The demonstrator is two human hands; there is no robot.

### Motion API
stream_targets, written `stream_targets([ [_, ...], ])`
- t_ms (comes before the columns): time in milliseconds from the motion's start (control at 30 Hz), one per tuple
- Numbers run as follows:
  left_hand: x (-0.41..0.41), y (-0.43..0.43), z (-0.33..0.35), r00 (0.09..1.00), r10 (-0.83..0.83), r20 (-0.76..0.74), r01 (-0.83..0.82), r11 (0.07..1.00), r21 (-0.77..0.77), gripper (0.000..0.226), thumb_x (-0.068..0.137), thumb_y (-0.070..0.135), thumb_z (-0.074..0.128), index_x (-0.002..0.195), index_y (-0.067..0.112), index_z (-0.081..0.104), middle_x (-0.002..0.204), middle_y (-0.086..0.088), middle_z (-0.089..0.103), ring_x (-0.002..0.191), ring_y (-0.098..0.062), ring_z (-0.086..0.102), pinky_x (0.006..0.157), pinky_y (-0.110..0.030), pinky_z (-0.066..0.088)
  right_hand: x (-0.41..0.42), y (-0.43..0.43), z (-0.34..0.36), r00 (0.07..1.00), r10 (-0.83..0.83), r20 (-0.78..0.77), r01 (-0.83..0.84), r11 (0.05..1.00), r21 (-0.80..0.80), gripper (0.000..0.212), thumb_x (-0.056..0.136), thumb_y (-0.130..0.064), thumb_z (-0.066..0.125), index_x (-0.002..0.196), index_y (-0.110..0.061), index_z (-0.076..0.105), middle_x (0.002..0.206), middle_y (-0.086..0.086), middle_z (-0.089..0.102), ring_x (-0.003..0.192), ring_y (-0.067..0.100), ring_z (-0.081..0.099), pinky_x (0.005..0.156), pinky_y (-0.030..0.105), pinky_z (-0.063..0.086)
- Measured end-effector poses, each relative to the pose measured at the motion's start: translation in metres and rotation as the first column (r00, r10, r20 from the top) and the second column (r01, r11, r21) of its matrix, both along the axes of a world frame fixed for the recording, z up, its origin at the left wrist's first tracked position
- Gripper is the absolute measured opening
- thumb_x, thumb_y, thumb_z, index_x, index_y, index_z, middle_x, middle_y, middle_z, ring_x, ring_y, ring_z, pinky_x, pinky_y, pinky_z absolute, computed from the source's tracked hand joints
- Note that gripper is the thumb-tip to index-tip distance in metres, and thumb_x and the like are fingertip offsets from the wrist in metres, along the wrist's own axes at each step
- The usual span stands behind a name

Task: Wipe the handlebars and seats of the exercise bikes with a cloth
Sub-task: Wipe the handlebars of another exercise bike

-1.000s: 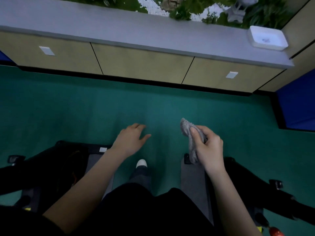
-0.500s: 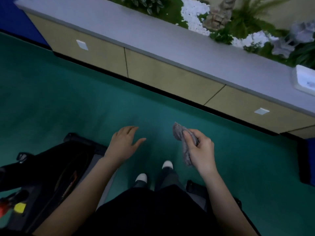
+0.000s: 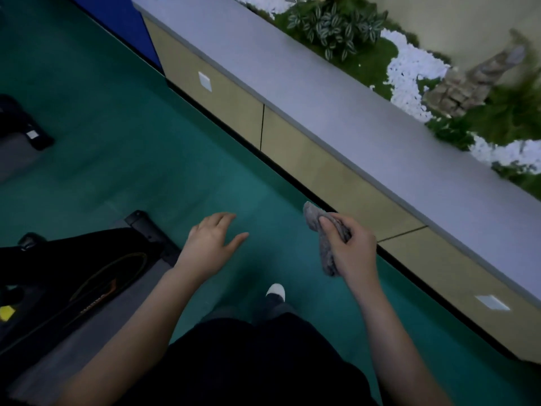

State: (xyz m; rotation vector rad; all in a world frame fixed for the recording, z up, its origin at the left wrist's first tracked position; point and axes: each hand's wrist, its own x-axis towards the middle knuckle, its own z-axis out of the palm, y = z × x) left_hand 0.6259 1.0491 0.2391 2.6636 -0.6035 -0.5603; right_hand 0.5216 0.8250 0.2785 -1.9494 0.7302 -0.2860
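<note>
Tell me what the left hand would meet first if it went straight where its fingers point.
Nothing near: the left hand has only green floor ahead, then probably the cabinet; depth is unclear.

Dim, bluish light leaves the bike nearly black, while the plants at the top right smear with motion blur.

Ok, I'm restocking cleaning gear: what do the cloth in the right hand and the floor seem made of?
The cloth looks like soft grey terry or microfibre: nubby, matte, drooping limp from the right hand. The floor looks like teal vinyl or rubber sheet: smooth, faintly glossy, no pile; which one is unclear.
</note>
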Motion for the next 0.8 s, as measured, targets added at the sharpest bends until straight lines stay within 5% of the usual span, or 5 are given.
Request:
stream_targets([
  [200,0.023,-0.025,0.013,0.995,0.092,0.047,-0.09,0.995,-0.031,0.059,0.093,0.052,0.044,0.141,0.017,0.041,0.144,0.0,0.043,0.134,-0.02,0.036,0.109,-0.038,0.028,0.038,-0.053,-0.003,0.999,0.043,0.004,-0.043,0.999,0.017,0.008,0.088,-0.024,0.068,0.094,-0.021,0.072,0.084,-0.022,0.065,0.079,-0.013,0.061,0.067,0.002,0.043],
  [333,0.048,-0.028,0.012,0.987,0.157,0.035,-0.157,0.988,0.01,0.059,0.093,0.053,0.043,0.142,0.019,0.039,0.144,0.0,0.043,0.133,-0.02,0.037,0.107,-0.036,0.027,0.08,-0.057,-0.002,0.993,0.12,0.022,-0.121,0.991,0.058,0.009,0.088,-0.022,0.068,0.087,-0.031,0.068,0.082,-0.023,0.066,0.076,-0.013,0.062,0.063,0.002,0.044],
  [800,0.241,0.012,0.007,0.951,0.305,0.056,-0.304,0.952,-0.027,0.06,0.093,0.052,0.043,0.141,0.017,0.04,0.149,-0.002,0.037,0.138,-0.02,0.031,0.113,-0.04,0.024,0.311,-0.008,0.007,0.938,0.34,0.064,-0.334,0.938,-0.089,0.007,0.088,-0.022,0.068,0.095,-0.024,0.07,0.081,-0.029,0.059,0.075,-0.024,0.055,0.061,-0.004,0.037],
])
